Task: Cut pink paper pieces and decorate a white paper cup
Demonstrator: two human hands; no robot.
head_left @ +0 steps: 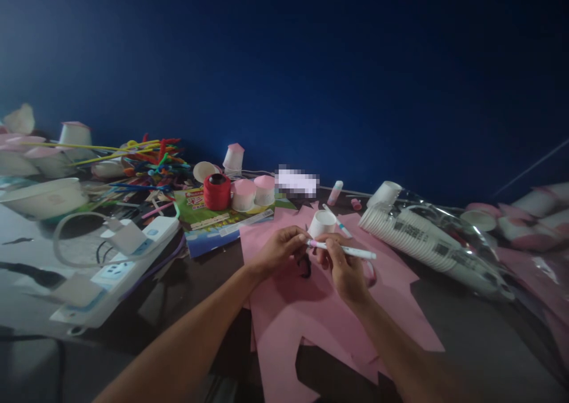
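Observation:
A white marker point(355, 252) with a pinkish band near its left end lies across my right hand point(344, 269), whose fingers are closed around it. My left hand point(282, 249) pinches at the left end of the same marker. Just behind my hands, a white paper cup point(323, 222) stands on cut pink paper point(284, 320). Another marker with a blue band point(343, 229) lies right of the cup. Below my fingers is a dark looped object point(304, 266), partly hidden.
A stack of wrapped paper cups point(413, 240) lies at the right. Red yarn point(217, 192) and pink-topped cups point(243, 195) stand on a colourful packet point(200, 231). A power strip point(115, 272) and pipe cleaners point(162, 157) are at the left. Behind rises a dark blue wall.

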